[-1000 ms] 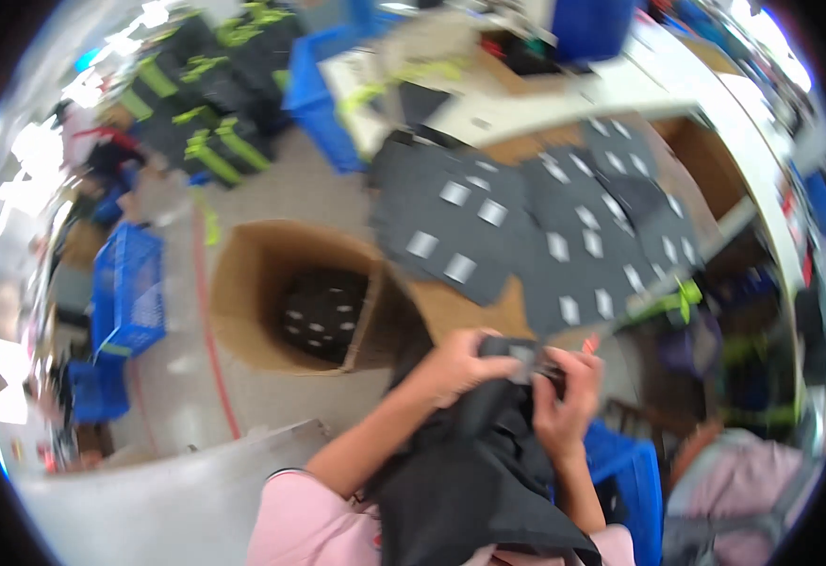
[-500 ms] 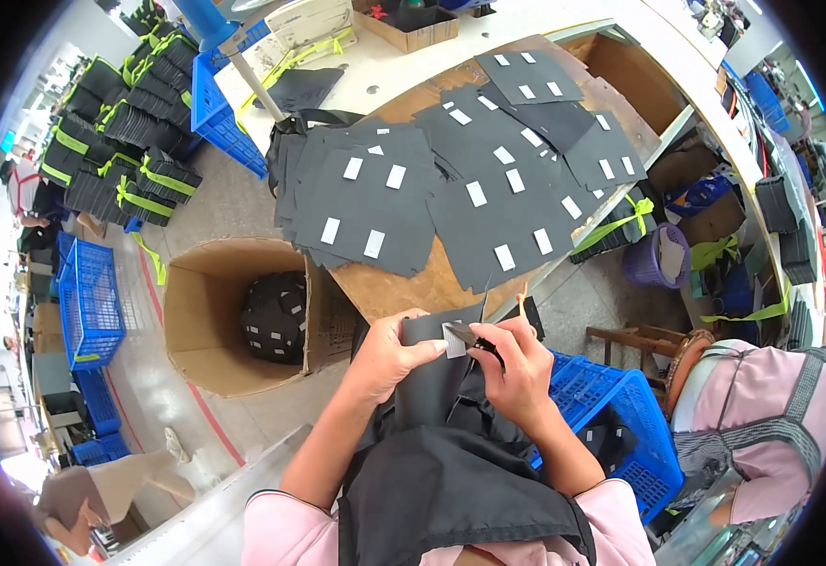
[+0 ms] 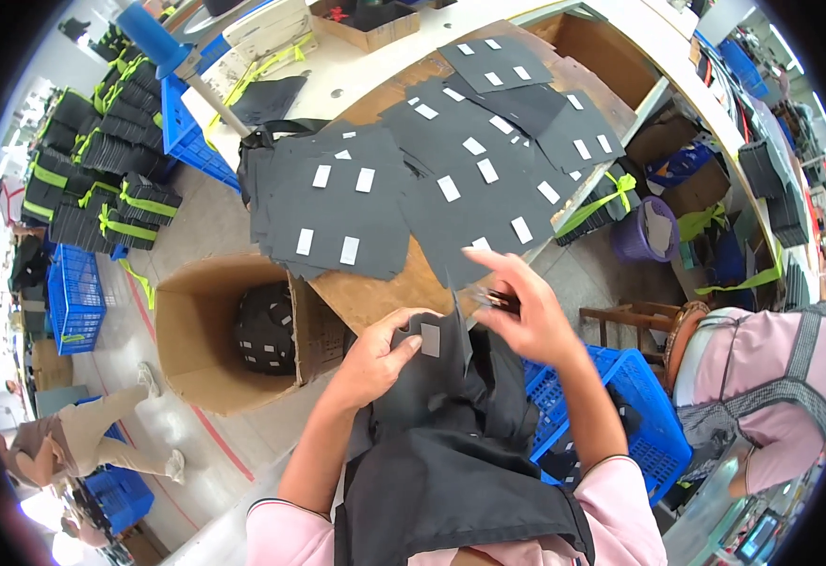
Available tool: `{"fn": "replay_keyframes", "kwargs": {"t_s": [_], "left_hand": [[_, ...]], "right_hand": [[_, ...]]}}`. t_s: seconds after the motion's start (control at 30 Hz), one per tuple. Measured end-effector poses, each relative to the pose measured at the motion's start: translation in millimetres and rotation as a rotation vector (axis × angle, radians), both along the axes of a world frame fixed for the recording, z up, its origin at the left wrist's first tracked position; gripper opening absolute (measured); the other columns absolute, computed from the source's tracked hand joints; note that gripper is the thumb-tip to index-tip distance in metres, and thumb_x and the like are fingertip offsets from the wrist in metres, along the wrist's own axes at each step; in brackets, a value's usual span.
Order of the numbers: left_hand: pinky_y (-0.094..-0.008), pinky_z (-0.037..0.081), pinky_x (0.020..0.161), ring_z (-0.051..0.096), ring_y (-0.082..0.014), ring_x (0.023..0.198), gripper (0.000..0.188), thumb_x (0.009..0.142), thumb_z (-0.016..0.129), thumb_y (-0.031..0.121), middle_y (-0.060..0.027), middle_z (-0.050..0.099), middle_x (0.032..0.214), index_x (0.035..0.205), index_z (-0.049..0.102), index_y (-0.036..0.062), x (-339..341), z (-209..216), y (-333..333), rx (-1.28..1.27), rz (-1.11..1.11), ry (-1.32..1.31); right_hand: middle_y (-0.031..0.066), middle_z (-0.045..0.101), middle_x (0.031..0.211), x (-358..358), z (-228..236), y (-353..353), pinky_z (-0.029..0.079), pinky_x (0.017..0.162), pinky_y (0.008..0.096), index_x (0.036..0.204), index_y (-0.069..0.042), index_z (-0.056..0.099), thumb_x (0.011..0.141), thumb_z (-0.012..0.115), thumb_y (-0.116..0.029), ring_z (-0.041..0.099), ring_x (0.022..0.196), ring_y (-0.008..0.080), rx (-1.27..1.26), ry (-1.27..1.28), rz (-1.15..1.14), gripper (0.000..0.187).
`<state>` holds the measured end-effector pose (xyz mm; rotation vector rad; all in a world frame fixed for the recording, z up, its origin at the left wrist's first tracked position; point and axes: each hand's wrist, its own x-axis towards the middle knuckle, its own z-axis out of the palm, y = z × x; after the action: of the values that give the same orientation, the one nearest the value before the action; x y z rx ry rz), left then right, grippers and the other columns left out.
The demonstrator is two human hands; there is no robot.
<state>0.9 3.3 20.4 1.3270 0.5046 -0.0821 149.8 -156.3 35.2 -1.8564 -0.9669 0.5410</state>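
My left hand (image 3: 372, 360) pinches the edge of a black fabric piece (image 3: 453, 351) between thumb and fingers, above my lap. A white rectangular patch (image 3: 431, 340) sits on that piece, close to the thumb. In my right hand (image 3: 529, 309) is a pair of small thread snips (image 3: 494, 299), partly hidden by the fingers and smeared by motion. The snips are just above and right of the patch, near the piece's upper edge. Beyond both hands, black panels (image 3: 375, 217) with white patches lie in overlapping stacks on the wooden board (image 3: 422, 266).
An open cardboard box (image 3: 187, 330) holding black pieces stands at the left. To the right are a blue plastic crate (image 3: 644, 415), a purple bin (image 3: 635, 236) and a seated person in pink (image 3: 762, 377). Bundled black stacks (image 3: 102, 170) rest on the floor far left.
My right hand with the snips has moved away from the white patch, up and to the right. My left hand still grips the black piece. The view has shifted, and a walking person shows lower left.
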Motion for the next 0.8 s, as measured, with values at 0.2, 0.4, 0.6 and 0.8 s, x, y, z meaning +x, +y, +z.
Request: {"fn": "replay_keyframes", "kwargs": {"t_s": [0.2,0.4,0.6,0.8], "left_hand": [[-0.0258,0.04,0.079,0.049,-0.0082,0.089,0.019,0.083,0.058,0.013,-0.0017,0.053,0.091,0.098,0.053,0.0037,1.9,-7.8,8.9,-0.28,0.115,-0.013],[-0.022,0.044,0.063,0.052,-0.0066,0.073,0.023,0.08,0.07,0.012,0.001,0.053,0.081,0.088,0.05,0.0081,3.7,-4.4,-3.6,-0.277,0.129,0.033],[-0.0206,0.042,0.055,0.05,-0.0042,0.065,0.024,0.078,0.071,0.007,0.0013,0.052,0.077,0.086,0.048,0.0074,2.8,-8.1,-8.6,-0.12,0.308,0.002],[-0.018,0.034,0.055,0.038,-0.0018,0.064,0.023,0.078,0.07,0.006,0.0043,0.043,0.074,0.087,0.048,0.007,0.2,-10.2,-10.3,0.119,0.226,-0.069]], "right_hand": [[0.0066,0.044,0.073,22.3,-14.4,-3.0,0.036,0.059,0.0314,0.076,0.0,0.05,0.074,0.068,-0.011,0.044,0.066,0.0196,-0.01,0.089,0.389,0.021],[0.005,0.046,0.076,-29.0,-31.7,-3.5,0.036,0.056,0.0271,0.083,-0.001,0.054,0.076,0.067,-0.01,0.044,0.064,0.0135,0.063,0.157,-0.025,0.016],[0.0083,0.054,0.087,-70.1,-35.1,-28.1,0.044,0.049,0.0296,0.103,-0.008,0.057,0.069,0.074,-0.009,0.056,0.059,0.0199,0.105,-0.356,-0.289,0.039],[0.0104,0.055,0.078,-64.8,-28.7,-18.0,0.045,0.05,0.0307,0.097,-0.006,0.062,0.066,0.073,-0.001,0.054,0.058,0.023,0.139,-0.415,-0.247,0.033]]}}
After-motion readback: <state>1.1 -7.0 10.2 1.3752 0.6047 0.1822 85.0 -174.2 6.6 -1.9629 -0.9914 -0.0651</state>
